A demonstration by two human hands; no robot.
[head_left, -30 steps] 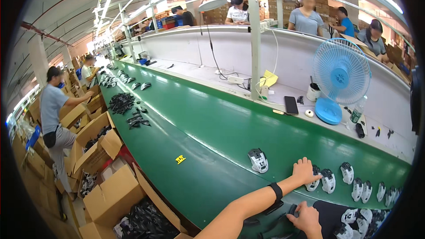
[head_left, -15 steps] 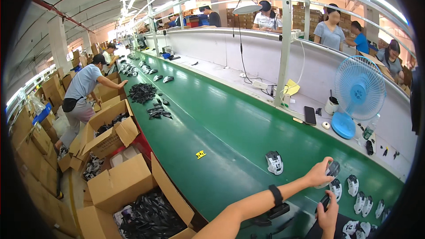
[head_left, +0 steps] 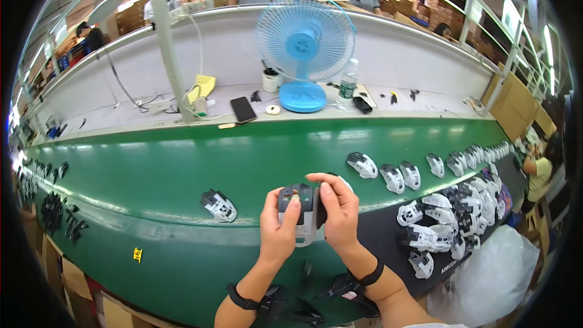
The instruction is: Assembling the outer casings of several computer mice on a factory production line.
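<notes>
My left hand [head_left: 277, 222] grips a white and black computer mouse shell [head_left: 306, 222], its thumb across the top. Against the right side of that shell, my right hand [head_left: 341, 214] pinches a dark curved part [head_left: 320, 208] between thumb and fingers. Whether the part is seated on the shell I cannot tell. Another mouse shell [head_left: 219, 206] lies on the green belt [head_left: 176, 176] to the left. Below my forearms are several black parts [head_left: 297, 311], partly covered by my wrists.
Mouse shells [head_left: 392, 178] form a row at right; more are piled on a black mat [head_left: 385, 231] beside a clear plastic bag [head_left: 486, 273]. Black parts [head_left: 52, 212] and a yellow piece [head_left: 138, 255] lie left. A blue fan [head_left: 302, 94], phone [head_left: 243, 110] and bottle [head_left: 348, 85] stand beyond the belt.
The view has swung to the right. My left hand has come back from its reach with the mouse shell, and both hands now meet, the right one holding its dark part against the shell.
</notes>
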